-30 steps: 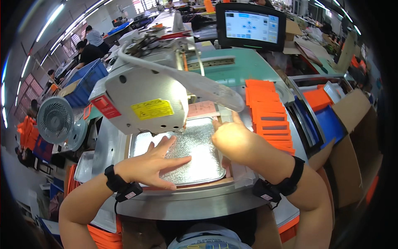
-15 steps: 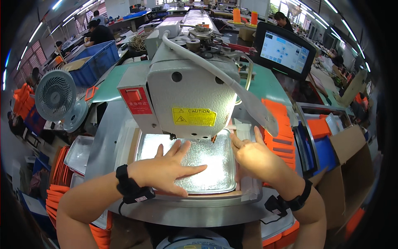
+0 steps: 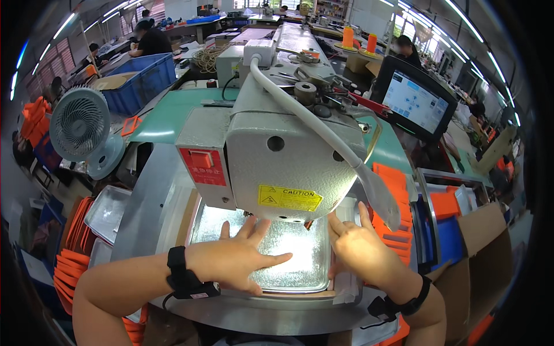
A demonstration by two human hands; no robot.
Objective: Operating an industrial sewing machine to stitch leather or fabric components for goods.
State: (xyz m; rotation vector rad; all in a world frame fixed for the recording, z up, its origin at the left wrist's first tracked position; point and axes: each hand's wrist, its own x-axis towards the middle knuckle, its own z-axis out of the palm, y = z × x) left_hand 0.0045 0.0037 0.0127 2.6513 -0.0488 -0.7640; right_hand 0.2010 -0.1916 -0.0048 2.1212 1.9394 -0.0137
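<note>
A silvery sheet (image 3: pixel 300 274) with a rounded rim lies flat beneath the head of a grey industrial sewing machine (image 3: pixel 288 150). My left hand (image 3: pixel 234 259) rests on its left part, fingers spread, holding nothing. The fingertips reach under the machine head, where they are partly hidden. At the sheet's right edge, my right hand (image 3: pixel 358 248) touches the pale taped border (image 3: pixel 346 285). Its forward fingers stand apart and its thumb points down along the edge; some fingers are bent out of sight. A bright lamp glow falls on the sheet.
Orange pieces (image 3: pixel 392 213) are stacked right of the machine, others (image 3: pixel 72 271) at the left beside silvery trays (image 3: pixel 109 213). A fan (image 3: pixel 81 124), a blue crate (image 3: pixel 138 83), a screen (image 3: pixel 412 101) and a cardboard box (image 3: pixel 479 271) stand around. Other people sit farther back.
My view has shifted, so the machine and sheet sit lower and the machine farther right in the picture. Both hands keep nearly the same places on the sheet and its edge.
</note>
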